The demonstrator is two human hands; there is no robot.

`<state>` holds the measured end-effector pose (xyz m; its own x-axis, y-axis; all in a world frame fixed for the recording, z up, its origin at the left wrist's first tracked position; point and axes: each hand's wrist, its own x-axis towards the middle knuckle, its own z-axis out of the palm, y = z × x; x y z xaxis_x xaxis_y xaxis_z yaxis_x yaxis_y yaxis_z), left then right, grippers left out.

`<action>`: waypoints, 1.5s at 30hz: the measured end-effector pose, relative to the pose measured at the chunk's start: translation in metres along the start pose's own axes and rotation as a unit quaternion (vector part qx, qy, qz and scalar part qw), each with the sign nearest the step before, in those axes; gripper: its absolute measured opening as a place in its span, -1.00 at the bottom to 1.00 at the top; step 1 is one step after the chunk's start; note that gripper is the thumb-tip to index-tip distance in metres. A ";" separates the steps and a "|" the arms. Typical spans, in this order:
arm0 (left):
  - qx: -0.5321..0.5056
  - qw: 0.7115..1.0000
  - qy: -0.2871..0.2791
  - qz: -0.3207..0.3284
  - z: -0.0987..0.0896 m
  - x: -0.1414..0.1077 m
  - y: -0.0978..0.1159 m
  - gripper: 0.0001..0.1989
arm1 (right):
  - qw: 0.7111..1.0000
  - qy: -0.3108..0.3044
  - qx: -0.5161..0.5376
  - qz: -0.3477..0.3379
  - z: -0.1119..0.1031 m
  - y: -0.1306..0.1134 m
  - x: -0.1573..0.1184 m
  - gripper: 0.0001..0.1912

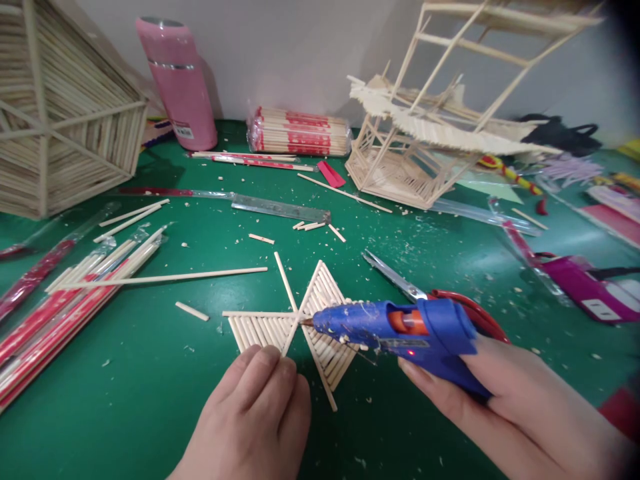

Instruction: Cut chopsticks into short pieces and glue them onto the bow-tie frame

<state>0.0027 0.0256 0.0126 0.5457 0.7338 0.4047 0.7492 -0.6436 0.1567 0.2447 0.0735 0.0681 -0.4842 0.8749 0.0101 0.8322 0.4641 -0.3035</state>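
Note:
In my right hand (500,393) is a blue hot glue gun (400,327) with a small red light lit. Its nozzle points left and sits at the centre of a wooden-stick frame (327,363) lying flat. Sticks meet there in a star, and filled triangular panels of short sticks lie to its left and right. My left hand (260,407) has its fingers bent together on the near edge of the left panel (260,330); the fingertips are partly hidden. Scissors (400,277) with red handles lie behind the glue gun, partly covered by it.
On the green table (165,360) are wrapped chopsticks (70,313), a chopstick bundle (300,132), a pink bottle (177,83) and stick scraps. A stick-built pavilion model (400,160) stands at the back right, a large stick-covered panel (65,120) at the left. A purple object (590,287) lies right.

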 end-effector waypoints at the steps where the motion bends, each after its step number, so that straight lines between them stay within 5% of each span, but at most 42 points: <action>1: -0.004 1.000 -0.003 0.000 0.000 0.000 0.000 -0.67 | 1.000 0.000 -0.001 0.004 0.000 0.000 -0.001 -0.87; 8: -0.007 0.999 -0.005 -0.035 -0.005 0.005 0.005 -0.68 | 0.997 0.007 0.070 0.031 -0.004 0.010 -0.007 -0.91; 14: -0.033 0.996 -0.031 -0.073 -0.011 0.010 0.008 -0.65 | 0.967 0.103 0.154 0.176 -0.013 0.037 0.017 -0.73; 19: -0.074 0.991 -0.001 -0.112 -0.006 0.009 0.009 -0.73 | 0.962 0.091 0.014 0.257 -0.012 0.070 0.030 -0.69; 22: -0.113 0.981 0.059 -0.144 -0.002 0.010 0.008 -0.78 | 0.963 0.147 -0.094 0.207 -0.009 0.063 0.026 -0.71; 25: -0.175 0.967 0.076 -0.169 -0.002 0.013 0.005 -0.83 | 0.956 0.274 -0.081 0.067 -0.002 0.026 0.020 -0.84; 27: -0.220 0.959 0.047 -0.172 -0.006 0.015 0.002 -0.86 | 0.973 0.206 0.037 -0.099 0.005 -0.004 0.018 -0.88; 30: -0.252 0.956 0.002 -0.147 -0.015 0.018 -0.003 -0.88 | 0.960 0.104 0.148 -0.213 0.016 -0.037 0.021 -0.88; 45: -0.295 0.940 -0.048 -0.165 -0.026 0.019 -0.009 -0.85 | 0.956 0.103 0.110 -0.253 0.036 -0.046 0.031 -0.80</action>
<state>-0.0035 0.0402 0.0423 0.3729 0.9127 0.1672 0.5606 -0.3653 0.7432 0.1816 0.0742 0.0483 -0.7276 0.5651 0.3889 0.4178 0.8147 -0.4022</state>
